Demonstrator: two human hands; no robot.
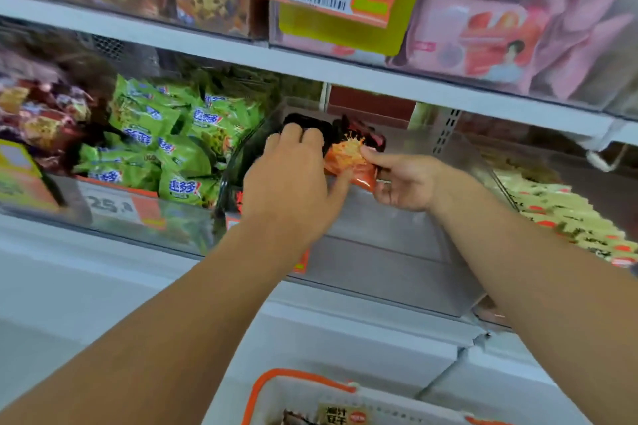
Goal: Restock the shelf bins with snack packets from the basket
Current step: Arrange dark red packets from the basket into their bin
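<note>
Your orange snack packet (348, 162) sits over the middle clear bin (397, 245), at its left-rear corner, w/ dark packets (331, 134) just behind it. The right hand (407, 183) has it pinched — thumb on top at the packet's right edge, fingers curled under its lower corner — so that grip is closed on the packet. The left hand (293, 179) is curled over the dark packets further back, fingertips bent down on them; can't tell if it's actually clutching one or just pressing them into place.

What could go wrong, as I read it:

- The pinch is only on one edge/corner. Let go too early and the packet may slide off the dark ones and flop down to the bare front of the bin, not where you're stacking.
- Your hands are close together. The left pinky is almost touching the orange packet — pull the left hand back carelessly and you could drag it out w/ you.
- The green packets (179, 134) in the next bin over are heaped high beside your left forearm. A wide elbow swing could knock some loose.
- The bin's far end is nearly empty, so nothing props the packets upright there.

The basket (303, 378) sits below, near your arms, its orange rim showing and stock inside — more to go.
</note>
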